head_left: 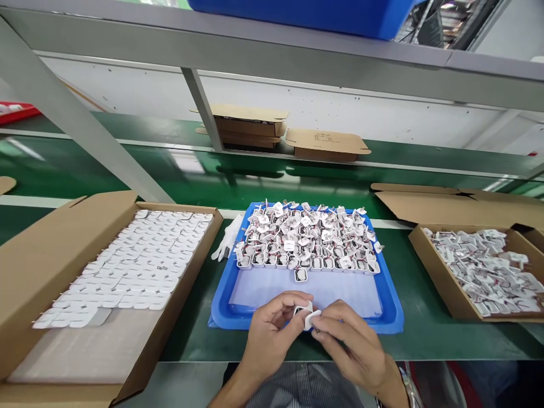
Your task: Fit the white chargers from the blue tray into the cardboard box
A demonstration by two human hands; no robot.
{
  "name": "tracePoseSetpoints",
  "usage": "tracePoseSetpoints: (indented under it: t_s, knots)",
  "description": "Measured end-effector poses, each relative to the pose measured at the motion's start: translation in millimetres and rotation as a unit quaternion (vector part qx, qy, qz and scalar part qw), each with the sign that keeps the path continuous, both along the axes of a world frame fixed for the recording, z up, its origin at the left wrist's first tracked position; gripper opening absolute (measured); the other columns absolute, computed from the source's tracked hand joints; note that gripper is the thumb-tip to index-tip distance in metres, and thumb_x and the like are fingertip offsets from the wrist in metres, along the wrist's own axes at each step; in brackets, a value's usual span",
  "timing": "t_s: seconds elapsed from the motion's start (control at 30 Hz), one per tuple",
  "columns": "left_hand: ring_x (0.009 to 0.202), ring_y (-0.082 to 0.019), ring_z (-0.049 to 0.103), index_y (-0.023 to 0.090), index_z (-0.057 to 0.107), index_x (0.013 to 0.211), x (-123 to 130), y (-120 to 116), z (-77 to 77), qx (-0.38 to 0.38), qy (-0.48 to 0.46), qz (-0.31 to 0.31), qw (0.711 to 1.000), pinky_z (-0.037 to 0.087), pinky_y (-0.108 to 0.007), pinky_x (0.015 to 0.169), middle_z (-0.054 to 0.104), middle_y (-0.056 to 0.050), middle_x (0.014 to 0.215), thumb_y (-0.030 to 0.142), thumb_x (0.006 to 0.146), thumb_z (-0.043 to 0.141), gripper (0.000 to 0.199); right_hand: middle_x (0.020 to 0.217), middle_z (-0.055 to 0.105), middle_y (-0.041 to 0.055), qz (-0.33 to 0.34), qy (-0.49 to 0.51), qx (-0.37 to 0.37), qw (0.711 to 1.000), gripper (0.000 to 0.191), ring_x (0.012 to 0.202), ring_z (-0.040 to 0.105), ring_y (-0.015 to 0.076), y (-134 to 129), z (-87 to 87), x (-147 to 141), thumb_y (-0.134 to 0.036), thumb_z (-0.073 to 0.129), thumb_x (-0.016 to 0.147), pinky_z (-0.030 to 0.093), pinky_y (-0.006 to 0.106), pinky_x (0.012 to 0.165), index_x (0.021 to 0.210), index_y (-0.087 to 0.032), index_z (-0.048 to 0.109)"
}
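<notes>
Over the front rim of the blue tray (393,317), my left hand (270,331) is closed around a small white plastic housing (301,309). My right hand (357,343) pinches a white plastic cover (311,321) against the housing's near right side, tilted to it. The fingers partly hide both parts. Inside the tray, several rows of open white housings (317,262) have thin dark and red wires and white covers sticking up from them. One separate housing (301,275) sits in front of the rows on a pale sheet (259,289).
A cardboard box (148,351) at left holds rows of flat white pieces (140,260). Another box (433,277) at right holds a heap of white wired parts (493,272). A white glove (227,241) lies beside the tray. A grey shelf beam (272,56) crosses above the bench.
</notes>
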State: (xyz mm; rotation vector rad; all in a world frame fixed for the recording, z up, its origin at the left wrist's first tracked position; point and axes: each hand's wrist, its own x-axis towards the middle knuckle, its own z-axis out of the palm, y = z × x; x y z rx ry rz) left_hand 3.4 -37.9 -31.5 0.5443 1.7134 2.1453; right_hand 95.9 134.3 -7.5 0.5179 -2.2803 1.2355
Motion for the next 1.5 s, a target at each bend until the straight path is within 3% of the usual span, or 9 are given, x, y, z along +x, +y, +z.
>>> tracePoseSetpoints:
  t_s: [0.17,0.37,0.63,0.77,0.9,1.0,1.17,1.33,1.5]
  knots:
    - [0.114,-0.029,0.077,0.024,0.084,0.115,-9.7,-10.2,4.8,-0.018,-0.012,-0.065,0.998,0.066,-0.037,0.094,0.080,-0.013,0.123,0.039,0.097,0.073,0.026,0.107,0.064,0.0121,-0.059,-0.036,0.023,0.997,0.047,0.095,0.061,0.0251,-1.9,-0.6,-2.5,0.002,0.056,0.100,0.056,0.041,0.076,0.141,-0.021,0.056]
    - [0.094,-0.021,0.076,0.030,0.087,0.110,-16.6,-13.7,1.3,0.020,-0.025,-0.060,0.998,0.065,-0.029,0.082,0.077,-0.008,0.100,0.034,0.088,0.085,0.023,0.108,0.065,0.0126,-0.059,-0.069,0.066,0.994,0.041,0.094,0.060,0.0251,-9.3,0.5,-2.1,0.000,0.053,0.103,0.056,0.042,0.079,0.139,-0.019,0.053]
    - [0.100,-0.022,0.073,0.029,0.082,0.123,-19.2,-15.2,-2.5,0.019,-0.028,-0.113,0.993,0.064,-0.034,0.087,0.071,-0.010,0.108,0.033,0.093,0.079,0.030,0.107,0.065,0.0130,-0.064,-0.041,0.100,0.992,0.046,0.092,0.059,0.0249,-14.3,-3.7,-9.1,0.002,0.052,0.101,0.056,0.040,0.076,0.143,-0.018,0.053]
    - [0.101,-0.021,0.074,0.029,0.084,0.118,-19.4,-14.7,-2.3,0.031,-0.039,-0.103,0.993,0.063,-0.031,0.088,0.072,-0.008,0.110,0.025,0.095,0.077,0.024,0.111,0.062,0.0090,-0.039,-0.105,-0.022,0.993,0.050,0.099,0.062,0.0225,-9.3,-9.0,-10.5,-0.007,0.056,0.105,0.058,0.038,0.085,0.150,-0.029,0.053]
    - [0.100,-0.022,0.074,0.028,0.084,0.110,-20.1,-13.3,-3.0,0.041,-0.060,-0.108,0.992,0.064,-0.030,0.085,0.073,-0.007,0.110,0.022,0.095,0.077,0.018,0.125,0.060,0.0057,-0.050,-0.216,-0.186,0.957,0.040,0.115,0.066,0.0207,0.5,-18.1,-13.4,-0.025,0.064,0.106,0.058,0.038,0.102,0.143,-0.039,0.061]
    - [0.096,-0.021,0.075,0.027,0.084,0.109,-19.9,-12.6,-2.8,0.040,-0.043,-0.105,0.993,0.064,-0.028,0.078,0.074,-0.009,0.110,0.021,0.095,0.076,0.018,0.134,0.064,0.0030,-0.014,-0.257,-0.262,0.930,0.039,0.120,0.068,0.0200,5.2,-21.7,-16.0,-0.032,0.070,0.102,0.057,0.037,0.107,0.139,-0.044,0.065]
    - [0.094,-0.021,0.075,0.027,0.087,0.108,-17.7,-11.6,-5.7,0.016,0.002,-0.076,0.997,0.064,-0.026,0.075,0.074,-0.010,0.110,0.021,0.094,0.077,0.018,0.128,0.072,0.0036,-0.051,-0.281,-0.242,0.927,0.033,0.123,0.068,0.0213,5.2,-15.8,-20.9,-0.034,0.072,0.100,0.053,0.039,0.111,0.133,-0.041,0.072]
    - [0.091,-0.019,0.075,0.027,0.086,0.108,-15.2,-9.6,-11.5,0.014,0.025,-0.053,0.998,0.063,-0.026,0.074,0.073,-0.010,0.109,0.023,0.094,0.076,0.017,0.113,0.076,0.0054,-0.078,-0.253,-0.216,0.940,0.026,0.112,0.073,0.0222,4.5,-13.6,-24.5,-0.037,0.073,0.098,0.059,0.035,0.101,0.123,-0.034,0.079]
    - [0.082,-0.020,0.075,0.018,0.085,0.104,-3.1,-1.2,-13.7,0.004,0.050,0.005,0.999,0.062,-0.028,0.071,0.075,-0.015,0.102,0.034,0.092,0.079,0.022,0.128,0.078,0.0056,-0.117,-0.307,-0.197,0.924,0.031,0.117,0.076,0.0282,10.7,-41.1,-12.9,-0.045,0.080,0.089,0.063,0.028,0.098,0.117,-0.033,0.083]
